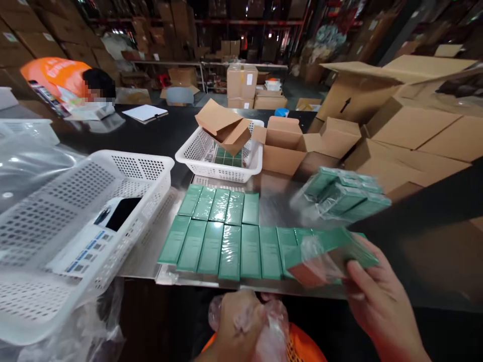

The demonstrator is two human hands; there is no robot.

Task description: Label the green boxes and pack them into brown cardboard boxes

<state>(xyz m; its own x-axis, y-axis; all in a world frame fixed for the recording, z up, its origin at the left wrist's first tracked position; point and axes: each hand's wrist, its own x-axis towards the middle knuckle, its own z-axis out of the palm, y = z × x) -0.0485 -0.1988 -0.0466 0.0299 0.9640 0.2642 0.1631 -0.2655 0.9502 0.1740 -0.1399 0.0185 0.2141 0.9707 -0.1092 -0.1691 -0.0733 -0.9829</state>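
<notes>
My right hand (381,296) grips a bundle of green shrink-wrapped boxes (332,251) at the right end of the near row, tilted above the metal table (275,198). My left hand (237,322) is low at the table's front edge, closed on crumpled clear plastic wrap (269,327). Two rows of green boxes (219,234) lie flat side by side on the table. Another wrapped pack of green boxes (343,193) lies blurred at the right.
A large white mesh basket (56,241) holding a scanner-like device stands at the left. A smaller white basket (221,153) with green boxes and a cardboard box sits behind the rows. Open cartons (396,125) pile up at the right. A person in orange (64,80) bends at the far left.
</notes>
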